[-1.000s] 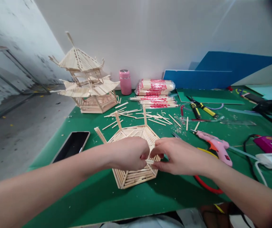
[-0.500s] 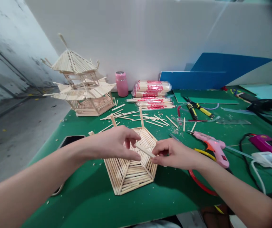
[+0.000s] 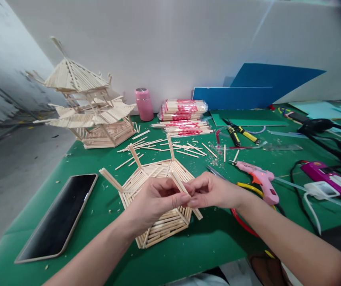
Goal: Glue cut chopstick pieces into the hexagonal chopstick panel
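Above the right part of a many-sided wooden stick panel, both hands meet around short wooden sticks. My left hand pinches the sticks between thumb and fingers. My right hand closes on the same sticks from the other side, its fingertips touching those of my left hand. The sticks slant down to the right, and their lower end shows below my fingers. Upright stick posts rise from the panel's far and left edges. Part of the panel is hidden under my hands.
A stick pagoda stands at the back left, beside a pink flask and wrapped chopsticks. A phone lies left. Pliers, a pink glue gun and cables are on the right; loose sticks lie behind the panel.
My left hand has moved in to the sticks and closed on them beside my right hand. The view has shifted, and the phone and the left posts now show more fully.
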Available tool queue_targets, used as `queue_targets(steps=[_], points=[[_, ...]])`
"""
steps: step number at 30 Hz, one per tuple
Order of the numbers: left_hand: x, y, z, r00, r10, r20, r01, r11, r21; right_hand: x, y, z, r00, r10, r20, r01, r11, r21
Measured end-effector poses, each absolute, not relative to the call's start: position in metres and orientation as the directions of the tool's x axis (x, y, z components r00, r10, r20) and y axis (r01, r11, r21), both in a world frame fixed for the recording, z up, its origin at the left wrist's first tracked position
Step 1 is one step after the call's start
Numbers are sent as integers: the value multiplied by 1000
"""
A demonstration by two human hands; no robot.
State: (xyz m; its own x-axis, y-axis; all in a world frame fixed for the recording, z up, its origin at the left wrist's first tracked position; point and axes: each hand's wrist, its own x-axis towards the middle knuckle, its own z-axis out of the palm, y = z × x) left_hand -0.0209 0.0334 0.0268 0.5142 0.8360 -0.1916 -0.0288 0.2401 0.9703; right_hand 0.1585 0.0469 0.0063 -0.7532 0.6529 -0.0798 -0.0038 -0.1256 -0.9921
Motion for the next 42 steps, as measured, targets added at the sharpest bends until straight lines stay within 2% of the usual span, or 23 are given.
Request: queue_targets(steps=[4, 8, 10, 12, 15, 18, 20, 23, 28, 36, 42], points=[[-22, 33, 28, 501, 848, -171, -39, 220, 975, 158, 49, 6, -750, 658, -73, -1, -112, -994], [-29, 31, 29, 444, 883, -152, 25, 157, 987, 161, 48, 9, -713, 695, -90, 34, -94, -995], [-36, 30, 28, 380, 919, -104, 81, 79, 994, 165, 41, 12, -622, 773, -123, 108, -71, -992], [-45, 29, 27, 298, 954, 4, 161, -54, 985, 168, 27, 13, -476, 866, -156, 235, -46, -971], [-58, 27, 23, 204, 954, 218, 324, -276, 905, 169, -4, 5, -272, 954, -129, 510, 29, -860], [-64, 24, 15, 186, 893, 410, 439, -449, 779, 164, -31, -19, -259, 966, 3, 712, 193, -676], [-64, 24, 7, 200, 834, 515, 484, -541, 688, 158, -42, -37, -312, 946, 91, 753, 305, -583], [-62, 25, -7, 205, 763, 613, 532, -613, 585, 148, -48, -57, -320, 933, 164, 783, 358, -509], [-60, 26, -21, 206, 756, 621, 569, -609, 552, 137, -52, -66, -331, 924, 189, 792, 381, -476], [-58, 26, -21, 222, 780, 585, 544, -596, 590, 129, -61, -85, -378, 899, 221, 778, 438, -451], [-55, 28, -11, 241, 809, 536, 509, -575, 640, 112, -70, -93, -319, 897, 306, 754, 436, -491]])
